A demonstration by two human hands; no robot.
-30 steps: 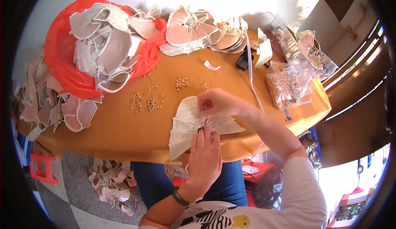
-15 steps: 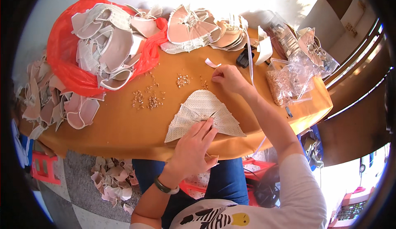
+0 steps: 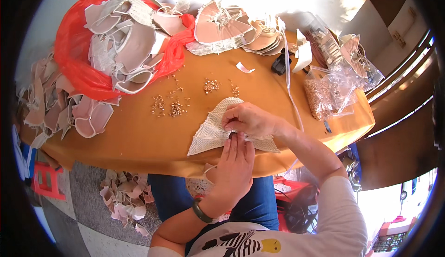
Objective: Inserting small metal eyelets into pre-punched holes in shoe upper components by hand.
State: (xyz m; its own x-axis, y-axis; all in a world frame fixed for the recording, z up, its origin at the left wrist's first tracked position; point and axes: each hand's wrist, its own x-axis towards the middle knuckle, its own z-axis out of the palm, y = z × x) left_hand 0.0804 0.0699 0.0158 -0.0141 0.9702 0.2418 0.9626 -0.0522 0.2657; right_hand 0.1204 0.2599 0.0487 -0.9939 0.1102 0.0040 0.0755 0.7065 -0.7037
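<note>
A cream, herringbone-textured fan-shaped piece (image 3: 211,134) lies on the near part of the cloth-covered table. My left hand (image 3: 232,169) reaches over its near edge, fingers stretched out and their tips resting on its middle; the thumb is hidden. Beside those fingertips is a small dark spot (image 3: 232,135) that I cannot make out. My right hand (image 3: 250,119) is bent over the piece, its fingers pinched together just above the left fingertips. Whatever is in the pinch is too small to name. Little gold-coloured bits lie in a pile (image 3: 211,86) and a smaller cluster (image 3: 235,90) beyond the piece.
A red plastic bag (image 3: 69,67) full of similar pieces stands at the far left. More pieces (image 3: 92,120) are heaped beside it and along the back (image 3: 222,25). Clear bags (image 3: 320,97) of small bits lie right, near a black object (image 3: 279,64) and white strip (image 3: 289,90).
My right hand has come from the small cluster of gold bits back to the middle of the piece. My left hand has shifted right and its fingers are straighter. The view has tilted slightly.
</note>
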